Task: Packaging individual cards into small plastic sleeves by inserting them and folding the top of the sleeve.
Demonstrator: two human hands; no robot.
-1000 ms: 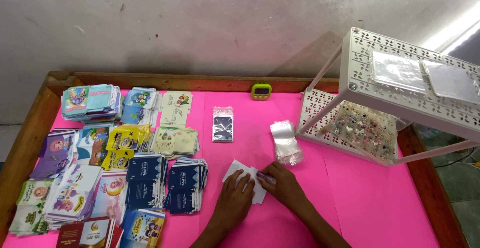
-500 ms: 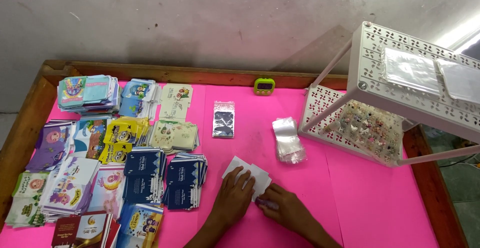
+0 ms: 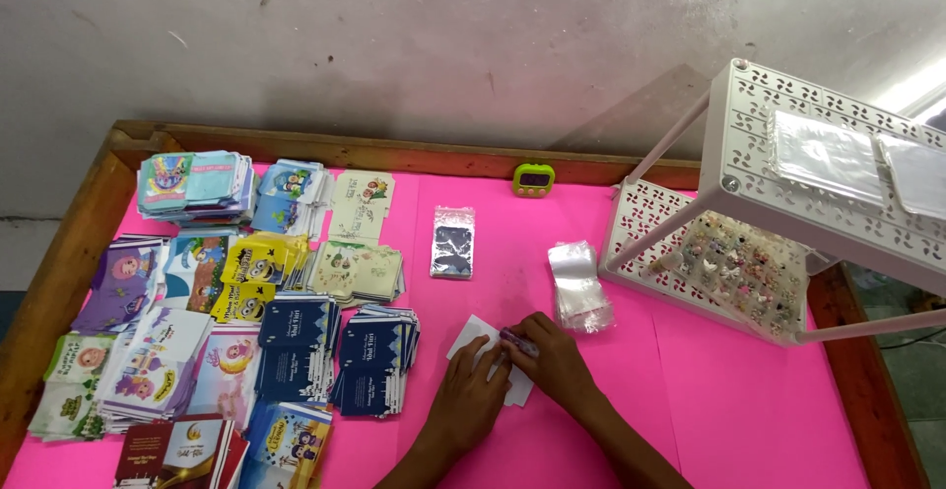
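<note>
My left hand (image 3: pixel 469 397) lies flat on a white card (image 3: pixel 471 332) on the pink table (image 3: pixel 611 400), pinning it down. My right hand (image 3: pixel 554 361) rests on the same card's right part and grips a small purple stick (image 3: pixel 519 340), its tip against the card near my left fingers. Most of the card is hidden under both hands.
Stacks of printed cards (image 3: pixel 246 321) fill the left half. A dark packet in a clear sleeve (image 3: pixel 452 243) and a pile of clear sleeves (image 3: pixel 577 287) lie behind my hands. A green timer (image 3: pixel 533 180) sits by the wooden rim (image 3: pixel 394 154). A white perforated rack (image 3: pixel 778 223) stands right.
My right hand with the purple stick slid down the card's lower right edge, then came back up to its top. My left hand stayed pressed on the card. The camera view shifted slightly.
</note>
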